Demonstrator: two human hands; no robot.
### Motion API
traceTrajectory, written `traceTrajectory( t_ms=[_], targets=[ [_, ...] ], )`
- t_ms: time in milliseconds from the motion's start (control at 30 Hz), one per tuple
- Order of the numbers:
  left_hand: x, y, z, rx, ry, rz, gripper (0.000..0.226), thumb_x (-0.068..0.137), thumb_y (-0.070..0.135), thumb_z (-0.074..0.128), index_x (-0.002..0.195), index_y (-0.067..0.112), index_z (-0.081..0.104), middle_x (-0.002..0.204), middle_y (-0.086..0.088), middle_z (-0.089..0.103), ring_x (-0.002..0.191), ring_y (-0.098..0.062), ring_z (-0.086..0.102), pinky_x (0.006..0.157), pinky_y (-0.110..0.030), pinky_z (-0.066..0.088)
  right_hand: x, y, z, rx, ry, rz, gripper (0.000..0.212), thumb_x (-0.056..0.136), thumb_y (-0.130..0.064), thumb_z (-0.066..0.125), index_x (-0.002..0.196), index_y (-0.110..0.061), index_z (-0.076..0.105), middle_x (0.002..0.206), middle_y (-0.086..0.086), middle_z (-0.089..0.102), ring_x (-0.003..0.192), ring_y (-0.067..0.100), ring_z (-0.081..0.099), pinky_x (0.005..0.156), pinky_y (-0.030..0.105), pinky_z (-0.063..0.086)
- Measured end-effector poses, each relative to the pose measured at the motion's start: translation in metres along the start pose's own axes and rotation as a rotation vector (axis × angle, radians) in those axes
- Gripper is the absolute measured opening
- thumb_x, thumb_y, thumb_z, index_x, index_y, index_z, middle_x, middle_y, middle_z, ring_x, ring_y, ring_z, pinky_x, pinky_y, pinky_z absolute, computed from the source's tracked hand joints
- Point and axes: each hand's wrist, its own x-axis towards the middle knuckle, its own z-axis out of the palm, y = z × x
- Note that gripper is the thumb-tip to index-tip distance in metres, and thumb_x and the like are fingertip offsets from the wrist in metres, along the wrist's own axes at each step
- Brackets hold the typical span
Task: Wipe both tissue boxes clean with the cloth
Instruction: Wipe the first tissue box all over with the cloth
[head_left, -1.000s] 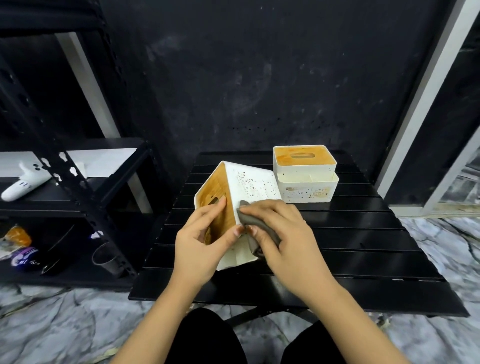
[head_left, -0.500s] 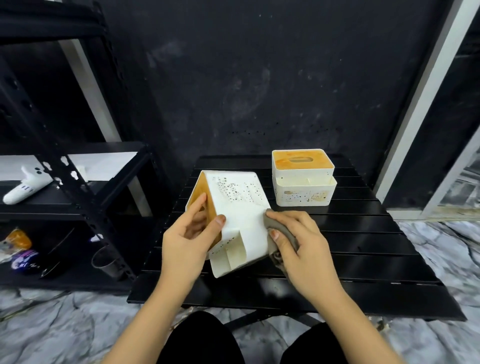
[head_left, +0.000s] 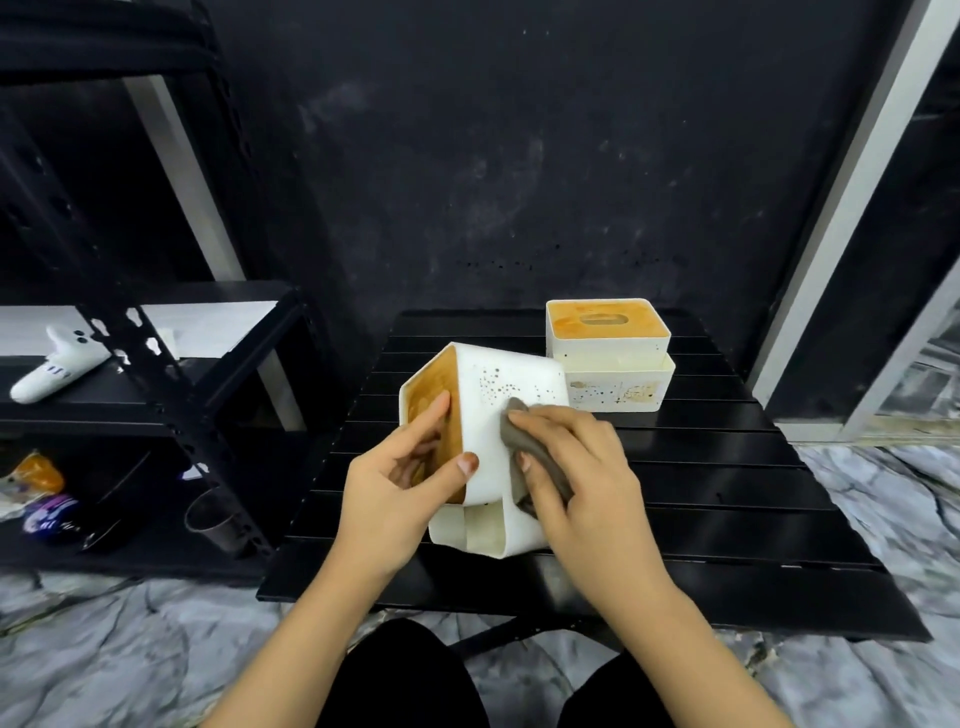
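A white tissue box (head_left: 511, 387) lies tipped on its side on the black slatted table (head_left: 727, 499), its orange wooden lid facing left. My left hand (head_left: 400, 483) grips it at the lid edge, fingers on the lid and thumb on the white side. My right hand (head_left: 576, 467) presses a grey cloth (head_left: 524, 447) against the box's upturned white side, just below a patch of dark specks. A second tissue box (head_left: 608, 358) stands upright behind, orange lid on top, with stains and specks on its lower front.
A black metal shelf unit (head_left: 171, 410) stands to the left, holding a white toy plane (head_left: 57, 364), a grey cup (head_left: 213, 519) and some packets. A black wall rises behind the table. The marble floor surrounds it; my dark-clothed legs are below the near edge.
The cloth and my right hand have slid from the box's right edge up onto its upturned side. The box has turned slightly, and my left hand has shifted its grip on the lid.
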Motion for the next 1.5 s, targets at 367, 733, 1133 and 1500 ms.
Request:
traceTrajectory(
  t_ms=[367,733,1133,1500],
  targets=[
    [0.002,0.000,-0.004,-0.003,-0.034,-0.010,0.054,0.060,0.020,0.072,0.110,0.033,0.062,0.115,0.001,0.067,0.104,-0.010,0.065,0.091,-0.031,0.053,0.010,-0.009,0.008,0.023,0.010,-0.034,0.033,0.087,-0.028,0.043,0.118,-0.029,0.055,0.112,-0.017,0.046,0.102,0.008,0.045,0.082,0.040,0.048],
    [0.005,0.000,-0.006,-0.025,-0.036,-0.017,0.053,0.058,0.015,0.072,0.108,0.030,0.063,0.103,0.005,0.070,0.091,-0.001,0.066,0.077,-0.014,0.051,0.009,-0.007,0.008,-0.046,-0.007,-0.028,0.034,0.086,-0.027,0.042,0.116,-0.026,0.059,0.111,-0.013,0.049,0.100,0.011,0.044,0.079,0.041,0.048],
    [0.007,-0.002,-0.008,-0.027,-0.003,-0.015,0.049,0.068,0.007,0.069,0.111,0.028,0.062,0.095,0.011,0.074,0.093,-0.003,0.067,0.079,-0.016,0.052,0.013,-0.011,0.014,-0.039,-0.002,-0.006,0.035,0.086,-0.029,0.041,0.116,-0.024,0.060,0.110,-0.011,0.050,0.099,0.010,0.042,0.079,0.038,0.047],
    [0.008,-0.003,-0.011,0.078,0.040,0.035,0.069,0.061,0.025,0.074,0.126,0.029,0.052,0.103,-0.007,0.066,0.090,-0.010,0.064,0.078,-0.015,0.050,-0.003,0.011,0.002,0.005,0.041,0.158,0.038,0.084,-0.017,0.052,0.120,-0.026,0.058,0.107,-0.021,0.041,0.101,0.002,0.038,0.090,0.030,0.036]
  ],
)
